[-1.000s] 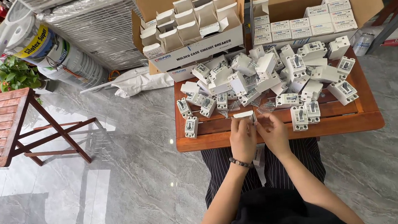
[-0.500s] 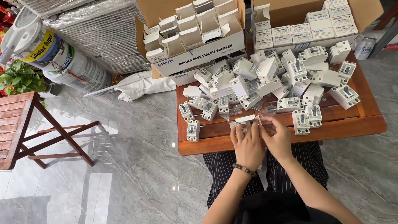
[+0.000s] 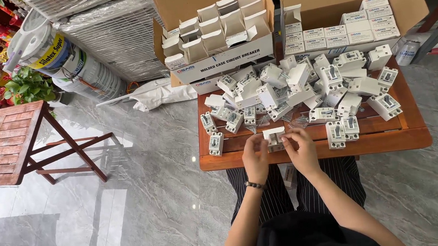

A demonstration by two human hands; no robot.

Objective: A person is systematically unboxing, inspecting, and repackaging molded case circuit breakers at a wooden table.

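Your left hand (image 3: 256,155) and right hand (image 3: 300,150) pinch 1 small white breaker (image 3: 274,138) over the wooden table (image 3: 311,149)'s near edge (pile (image 3: 301,92) just behind), so a slipped grip could drop it.

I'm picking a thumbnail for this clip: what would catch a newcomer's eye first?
First the heap of small white breaker-like devices covering the low wooden table, with the left hand and right hand meeting at its near edge around one small white box. Behind the heap stand two open cardboard cartons: the left carton holds open-flapped white boxes, the right carton neatly stacked closed ones.
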